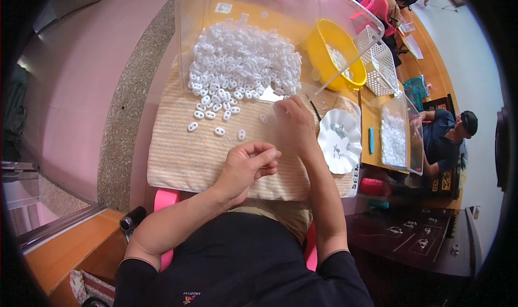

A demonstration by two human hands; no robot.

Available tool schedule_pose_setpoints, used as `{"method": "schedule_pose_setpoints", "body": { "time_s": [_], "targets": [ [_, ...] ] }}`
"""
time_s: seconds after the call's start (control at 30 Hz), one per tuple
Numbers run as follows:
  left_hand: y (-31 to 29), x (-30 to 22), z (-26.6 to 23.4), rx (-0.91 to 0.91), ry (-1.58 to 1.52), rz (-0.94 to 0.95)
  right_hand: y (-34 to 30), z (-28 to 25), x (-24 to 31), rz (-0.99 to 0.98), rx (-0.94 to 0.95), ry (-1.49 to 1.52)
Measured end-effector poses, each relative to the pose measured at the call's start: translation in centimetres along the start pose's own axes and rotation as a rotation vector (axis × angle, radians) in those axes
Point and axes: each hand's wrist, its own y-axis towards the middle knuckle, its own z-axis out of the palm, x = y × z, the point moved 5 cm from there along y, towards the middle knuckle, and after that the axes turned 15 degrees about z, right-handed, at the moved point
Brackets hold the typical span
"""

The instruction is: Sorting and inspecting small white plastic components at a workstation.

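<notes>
My left hand (250,164) is over the striped towel (178,156), its thumb and fingertips pressed together. Whatever they pinch, if anything, is too small to make out. Farther off and to the right, my right hand (294,118) reaches down by the near edge of a heap of small white plastic pieces (243,59). Its fingers point downward and are smeared by motion. The pieces are oval with two holes each; several lie loose on the towel, such as one white piece (219,131). Right of my right hand stands a white scalloped dish (349,150) holding small dark bits.
A clear plastic bin (186,16) surrounds the heap. Beyond the dish are a yellow basket (318,43) and a white perforated basket (380,64). A thin black stick (315,111) lies beside the dish. At right, a person (445,137) sits by another clear bin (414,145).
</notes>
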Motion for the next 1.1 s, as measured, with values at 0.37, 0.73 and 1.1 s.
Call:
{"method": "schedule_pose_setpoints", "body": {
  "time_s": [0.37, 0.73, 1.1],
  "targets": [
    [0.0, -0.3, 0.2, 0.011, -0.064, -0.012, -5.8, -3.0, 0.8, 0.291, 0.601, 0.911],
    [0.2, 0.2, 0.3, 0.057, -0.015, -0.051, -7.9, -1.5, -0.9, 0.430, 0.745, 1.154],
    [-0.3, 0.5, 0.7, 0.066, 0.045, -0.035, -9.3, -7.1, -4.8, 0.358, 0.163, 0.663]
  ]
}}
